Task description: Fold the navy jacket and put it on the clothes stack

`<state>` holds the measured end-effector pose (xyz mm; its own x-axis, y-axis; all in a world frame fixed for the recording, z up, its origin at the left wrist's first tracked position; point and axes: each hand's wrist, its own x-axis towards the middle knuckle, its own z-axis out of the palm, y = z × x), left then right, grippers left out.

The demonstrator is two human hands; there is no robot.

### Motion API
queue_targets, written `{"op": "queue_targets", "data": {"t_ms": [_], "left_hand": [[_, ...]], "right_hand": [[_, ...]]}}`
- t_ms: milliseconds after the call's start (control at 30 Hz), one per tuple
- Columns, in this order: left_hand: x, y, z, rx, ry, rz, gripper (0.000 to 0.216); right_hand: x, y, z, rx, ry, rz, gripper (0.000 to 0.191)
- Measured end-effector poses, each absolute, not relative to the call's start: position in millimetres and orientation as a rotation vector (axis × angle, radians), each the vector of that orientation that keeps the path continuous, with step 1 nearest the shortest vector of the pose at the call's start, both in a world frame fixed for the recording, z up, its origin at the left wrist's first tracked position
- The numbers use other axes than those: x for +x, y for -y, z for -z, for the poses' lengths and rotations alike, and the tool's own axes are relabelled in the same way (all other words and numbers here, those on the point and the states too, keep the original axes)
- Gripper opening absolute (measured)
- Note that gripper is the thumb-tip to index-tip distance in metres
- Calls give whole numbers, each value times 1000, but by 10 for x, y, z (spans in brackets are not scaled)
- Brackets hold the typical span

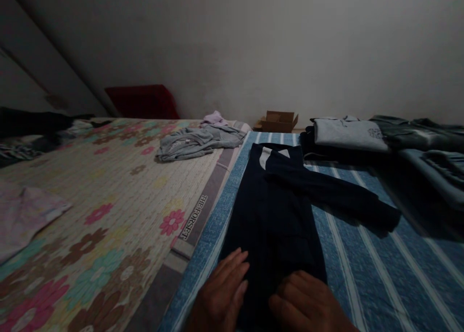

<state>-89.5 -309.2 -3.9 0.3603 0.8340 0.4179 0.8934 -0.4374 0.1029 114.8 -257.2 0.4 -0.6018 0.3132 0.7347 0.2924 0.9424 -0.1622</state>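
Note:
A dark navy long-sleeved garment (279, 201) lies partly folded on a blue striped sheet, with a whitish patch near its far end. One sleeve stretches out to the right across the sheet. My left hand (223, 291) rests on the garment's near left edge, fingers extended and close together. On the near right part, my right hand (306, 300) has its fingers curled in against the cloth. The fingertips of that hand are hidden, and the garment's nearest end runs below the picture.
Left of the blue striped sheet (366, 274) lies a flowered cover (145, 196) with a crumpled grey garment (199, 141) and a pink cloth (27, 213). Folded clothes (350, 135) are piled at the back right. An open cardboard box (279, 122) stands by the wall.

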Motion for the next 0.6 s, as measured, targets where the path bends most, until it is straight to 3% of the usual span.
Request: {"op": "queue_targets", "data": {"t_ms": [333,600], "left_hand": [[-872,3063,110,-2511,1597,703,34],[-809,3055,160,-2458,1571,515,37]], "right_hand": [[1303,2655,-14,-429,2269,38,31],[1162,2599,-72,-411,2227,-14,30]]}}
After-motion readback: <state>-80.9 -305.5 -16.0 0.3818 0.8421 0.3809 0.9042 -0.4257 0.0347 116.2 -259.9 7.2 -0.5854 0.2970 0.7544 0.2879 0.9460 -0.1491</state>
